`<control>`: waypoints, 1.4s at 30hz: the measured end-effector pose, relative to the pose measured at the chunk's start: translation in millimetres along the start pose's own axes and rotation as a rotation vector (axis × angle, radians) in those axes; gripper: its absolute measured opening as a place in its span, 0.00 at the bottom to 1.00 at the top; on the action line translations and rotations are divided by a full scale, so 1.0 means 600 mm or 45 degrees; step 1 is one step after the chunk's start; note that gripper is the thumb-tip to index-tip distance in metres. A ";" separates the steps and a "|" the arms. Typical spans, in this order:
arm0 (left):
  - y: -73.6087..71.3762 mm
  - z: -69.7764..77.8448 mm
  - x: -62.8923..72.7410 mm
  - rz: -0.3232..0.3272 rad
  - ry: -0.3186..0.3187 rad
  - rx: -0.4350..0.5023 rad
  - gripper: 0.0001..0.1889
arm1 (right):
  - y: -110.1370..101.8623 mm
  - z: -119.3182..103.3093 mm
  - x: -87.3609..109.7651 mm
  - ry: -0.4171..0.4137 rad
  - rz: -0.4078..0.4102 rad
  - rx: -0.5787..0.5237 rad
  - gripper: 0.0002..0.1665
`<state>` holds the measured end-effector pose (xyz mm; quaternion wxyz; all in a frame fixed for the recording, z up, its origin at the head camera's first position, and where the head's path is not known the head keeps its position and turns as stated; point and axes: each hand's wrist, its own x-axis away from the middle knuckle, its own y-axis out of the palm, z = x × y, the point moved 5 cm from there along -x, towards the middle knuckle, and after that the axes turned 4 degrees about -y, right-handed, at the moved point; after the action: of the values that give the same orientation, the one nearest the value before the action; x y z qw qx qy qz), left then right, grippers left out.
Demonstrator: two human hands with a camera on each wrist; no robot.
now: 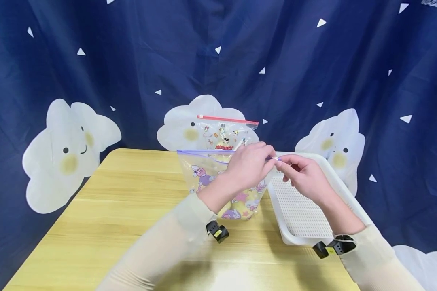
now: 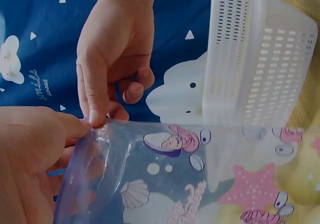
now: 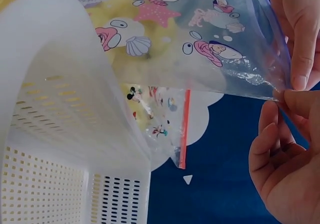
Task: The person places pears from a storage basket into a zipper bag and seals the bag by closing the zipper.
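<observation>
A clear zipper bag (image 1: 194, 171) with a purple top strip and pink and purple sea-creature prints stands upright on the table. Yellowish rounded contents (image 2: 306, 176) show through its lower part. My left hand (image 1: 248, 166) pinches the purple strip near its right end. At that end's corner, the thumb and index finger of my right hand (image 1: 307, 178) pinch the strip, its other fingers loosely bent. The fingertips of both hands almost meet there. Behind stands a second clear bag (image 1: 223, 133), with a red strip and Mickey prints, its lower part hidden.
A white perforated plastic basket (image 1: 285, 234) is on the right side of the wooden table (image 1: 131, 214), beneath my right forearm. A dark blue curtain (image 1: 138, 48) with clouds and white triangles hangs behind the table.
</observation>
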<state>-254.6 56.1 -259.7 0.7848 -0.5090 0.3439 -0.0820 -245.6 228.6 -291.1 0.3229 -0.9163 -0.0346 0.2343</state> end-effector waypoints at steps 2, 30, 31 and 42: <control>0.000 -0.002 0.001 -0.004 0.002 0.004 0.12 | 0.000 0.000 0.000 0.015 0.003 0.005 0.10; -0.034 -0.080 0.039 -0.103 -0.108 0.102 0.09 | -0.004 0.004 0.000 0.071 0.010 0.053 0.14; -0.037 -0.087 0.043 -0.103 -0.116 0.116 0.08 | -0.003 0.005 -0.001 0.071 0.008 0.055 0.14; -0.076 -0.165 0.092 -0.058 -0.219 0.166 0.09 | -0.006 0.002 -0.001 0.067 0.009 0.056 0.13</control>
<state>-264.6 -65.3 -270.3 0.8408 -0.4698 0.2574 -0.0779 -246.2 232.2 -289.6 0.3428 -0.9150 -0.0179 0.2121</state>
